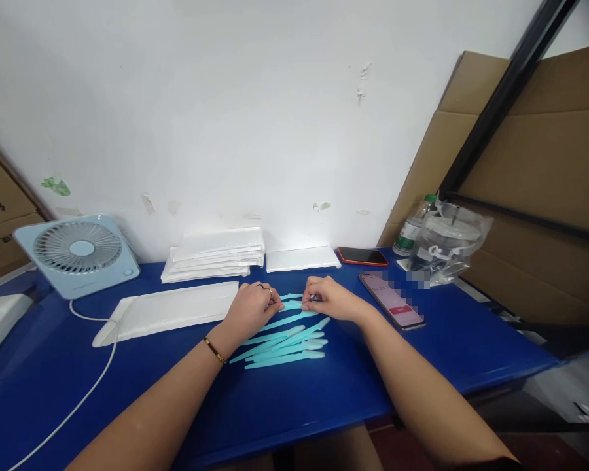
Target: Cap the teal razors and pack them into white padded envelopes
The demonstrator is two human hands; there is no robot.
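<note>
Several slim turquoise eyebrow razors (pixel 285 356) with paler caps lie in a loose pile on the blue table, pointing mostly the same way. At the far side of the pile, my left hand (pixel 255 307) is closed, its fingertips pinching one end of a turquoise eyebrow razor (pixel 292 305). My right hand (pixel 326 297) is also closed, thumb and fingers pinched at that razor's other end. The fingers partly hide the razors there. A flat white padded sleeve (pixel 169 311) lies left of my left hand.
White packets (pixel 216 252) are stacked by the wall, with another white packet (pixel 302 259) beside them. A fan (pixel 81 252) with a trailing cable stands left. Right are a dark phone (pixel 363 256), a lit phone (pixel 390 299), a bottle (pixel 412 229) and a bagged cup (pixel 446 239).
</note>
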